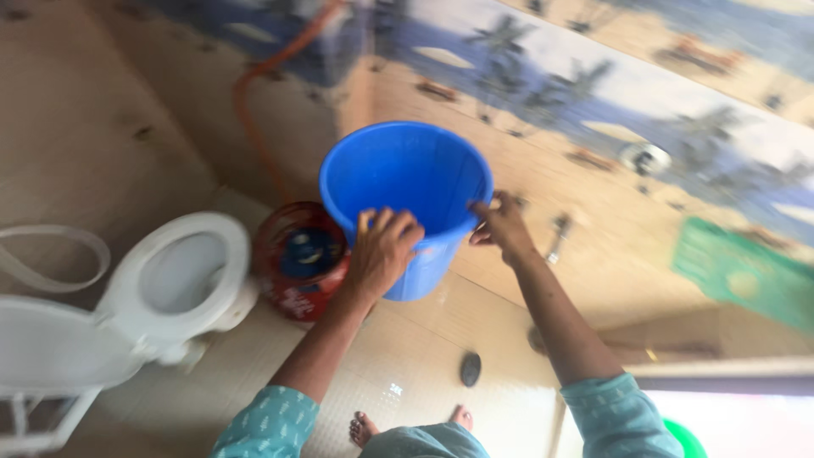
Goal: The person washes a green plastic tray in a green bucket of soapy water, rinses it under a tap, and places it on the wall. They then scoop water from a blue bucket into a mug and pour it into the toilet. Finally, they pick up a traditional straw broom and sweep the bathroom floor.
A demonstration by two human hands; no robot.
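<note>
Already you have the blue bucket (405, 203) off the floor and held out in front of you: your left hand (381, 254) has its fingers (392, 225) curled over the near rim, and your right hand (502, 227) pinches the rim at the far side. It hangs tilted, mouth toward you, and looks empty. It sits above the tiled floor (424, 356), just beside the red bucket (298, 259) next to the white toilet (174, 284). Lifting is done; it has not been set down anywhere.
</note>
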